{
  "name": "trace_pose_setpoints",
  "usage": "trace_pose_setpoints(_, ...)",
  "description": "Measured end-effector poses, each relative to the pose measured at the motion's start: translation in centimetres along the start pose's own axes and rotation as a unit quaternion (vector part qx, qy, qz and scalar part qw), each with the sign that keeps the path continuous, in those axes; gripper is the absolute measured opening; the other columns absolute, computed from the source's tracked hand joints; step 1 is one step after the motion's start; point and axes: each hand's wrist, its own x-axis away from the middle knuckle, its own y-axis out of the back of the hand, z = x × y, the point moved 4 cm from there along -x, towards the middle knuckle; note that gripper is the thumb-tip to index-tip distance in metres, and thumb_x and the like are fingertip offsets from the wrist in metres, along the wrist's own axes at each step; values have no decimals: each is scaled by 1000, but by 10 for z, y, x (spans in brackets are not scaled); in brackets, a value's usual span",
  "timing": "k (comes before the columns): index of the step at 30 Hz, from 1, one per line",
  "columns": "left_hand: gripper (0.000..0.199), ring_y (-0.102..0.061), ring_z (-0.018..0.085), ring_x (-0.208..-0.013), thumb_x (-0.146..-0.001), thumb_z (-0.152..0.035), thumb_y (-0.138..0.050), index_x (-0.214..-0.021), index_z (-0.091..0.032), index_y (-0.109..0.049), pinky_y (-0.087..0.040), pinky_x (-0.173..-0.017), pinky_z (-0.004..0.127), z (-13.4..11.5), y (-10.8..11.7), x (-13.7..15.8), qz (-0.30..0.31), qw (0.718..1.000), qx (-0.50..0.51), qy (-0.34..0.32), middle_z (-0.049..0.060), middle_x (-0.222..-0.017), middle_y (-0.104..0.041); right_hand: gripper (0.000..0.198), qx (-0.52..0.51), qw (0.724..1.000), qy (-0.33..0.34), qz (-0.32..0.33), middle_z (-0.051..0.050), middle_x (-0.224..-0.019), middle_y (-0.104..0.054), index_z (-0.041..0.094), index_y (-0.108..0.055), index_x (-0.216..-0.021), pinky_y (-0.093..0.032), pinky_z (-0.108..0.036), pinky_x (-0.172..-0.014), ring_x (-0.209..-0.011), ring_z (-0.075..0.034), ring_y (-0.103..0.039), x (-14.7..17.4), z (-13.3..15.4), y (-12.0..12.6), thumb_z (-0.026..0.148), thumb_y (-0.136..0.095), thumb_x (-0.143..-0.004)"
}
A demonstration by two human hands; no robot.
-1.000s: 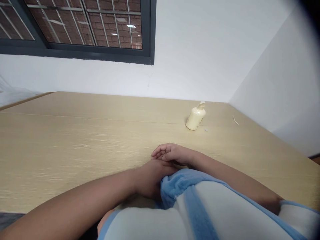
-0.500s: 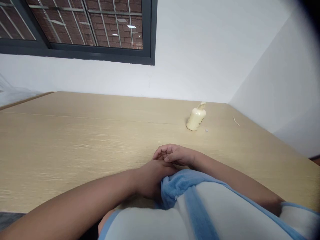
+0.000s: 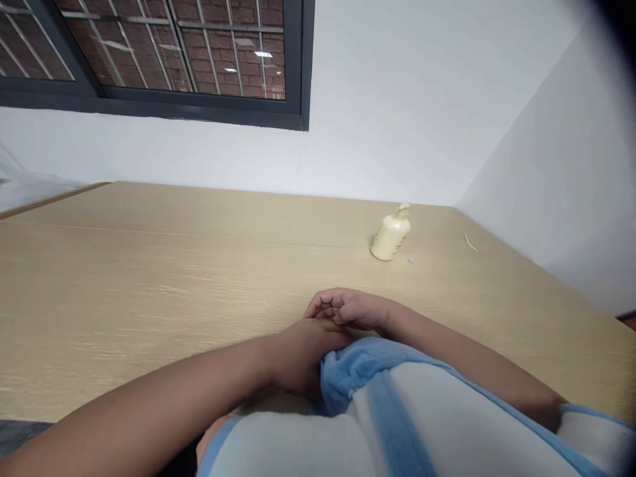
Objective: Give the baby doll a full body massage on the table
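Looks like glossy plastic for the bottle (image 3: 390, 237) beyond the fingers (image 3: 324, 298), grained wood for the worktop (image 3: 149, 285) around, matt cloth for the shirt (image 3: 447, 411).

We see a window (image 3: 163, 98) with a dark frame (image 3: 301, 66) at the top left. Through it we spot shiny bars (image 3: 233, 27) and a brown brick wall (image 3: 199, 59). A big white wall (image 3: 397, 112) stands behind the tabletop (image 3: 149, 278). On the tabletop's right side we find a thin, bent, pale strip (image 3: 470, 243). Something white and wispy (image 3: 34, 190) is at the far left; we can't tell what.
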Motion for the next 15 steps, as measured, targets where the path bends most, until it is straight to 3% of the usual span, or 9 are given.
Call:
trace_pose_setpoints(6, 44, -54, 29, -127, -69, -32, -74, -112, -26, -67, -41, -109, 41, 1, -2, 0, 3, 1000, 18, -17, 3, -129, -65, 20, 72, 995, -17, -62, -5, -90, -68, 16, -66, -94, -48, -32, -79, -87, -18, -62, 1, 5, -6, 29, -68, -78)
trace_pose_setpoints(10, 50, -50, 30, -132, -66, -32, -75, -115, -26, -67, -36, -113, 42, -2, -1, -2, -11, 999, 13, -32, 4, -132, -64, 24, 95, 992, -19, -80, -1, -76, -63, 18, -64, -89, -46, -28, -70, -79, -16, -58, 1, 4, -7, 39, -71, -81)
trace_pose_setpoints(15, 50, -53, 29, -129, -67, -30, -75, -116, -25, -67, -37, -112, 40, -4, 1, -3, -17, 999, 14, -37, 4, -134, -62, 24, 104, 991, -25, -83, -2, -78, -64, 19, -64, -89, -45, -27, -67, -77, -16, -58, 1, 2, -5, 40, -71, -81)
